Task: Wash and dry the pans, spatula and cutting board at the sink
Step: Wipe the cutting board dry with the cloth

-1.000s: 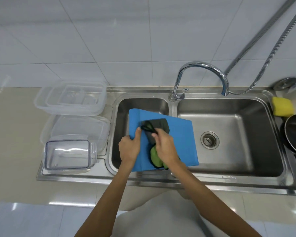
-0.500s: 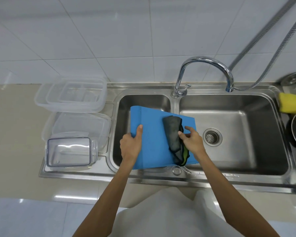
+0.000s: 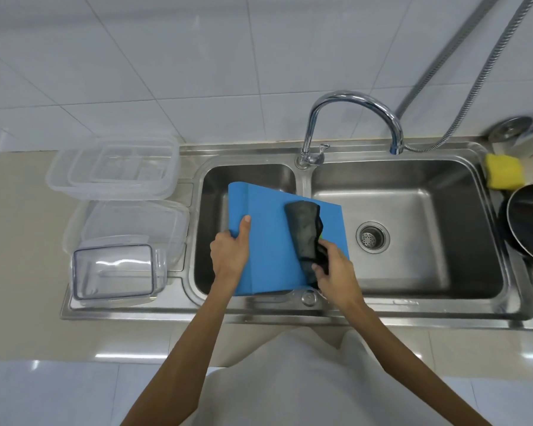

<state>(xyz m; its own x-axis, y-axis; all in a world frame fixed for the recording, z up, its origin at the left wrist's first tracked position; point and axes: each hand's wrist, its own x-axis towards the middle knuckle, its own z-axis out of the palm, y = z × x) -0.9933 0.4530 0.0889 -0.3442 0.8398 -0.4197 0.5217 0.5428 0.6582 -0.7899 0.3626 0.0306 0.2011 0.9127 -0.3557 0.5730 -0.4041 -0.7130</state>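
Blue plastic, the board (image 3: pixel 268 241) is held over the sink (image 3: pixel 259 309), above the left basin and the divider, with its right edge reaching over the right basin. Its near edge sits at the sink's front rim; whether it rests there cannot be told.

The left hand (image 3: pixel 230 256) grasps the board's left edge, thumb flat on the top face and fingers curled underneath. The right hand (image 3: pixel 336 272) is clenched round the near end of a dark cloth (image 3: pixel 303 229). The cloth lies bunched in a long fold on the right part of the board, and a sliver of green shows at its right side.

The drain (image 3: pixel 373 237) sits in the floor of the right basin, just right of the board. The faucet (image 3: pixel 351 99) rises from the back rim at the divider and arches over the right basin. A metal hose (image 3: pixel 474 87) runs from its tip up the tiled wall.

A yellow sponge (image 3: pixel 503 172) lies on the back right corner of the rim. Just in front of it, a black pan (image 3: pixel 530 222) rests on the right ledge, partly cut off by the frame.

On the left drainboard stand clear containers: a stack (image 3: pixel 114 167) at the back, lids (image 3: pixel 130 222) in the middle and a box (image 3: pixel 114 272) at the front. The beige table (image 3: pixel 19 241) extends to the left.
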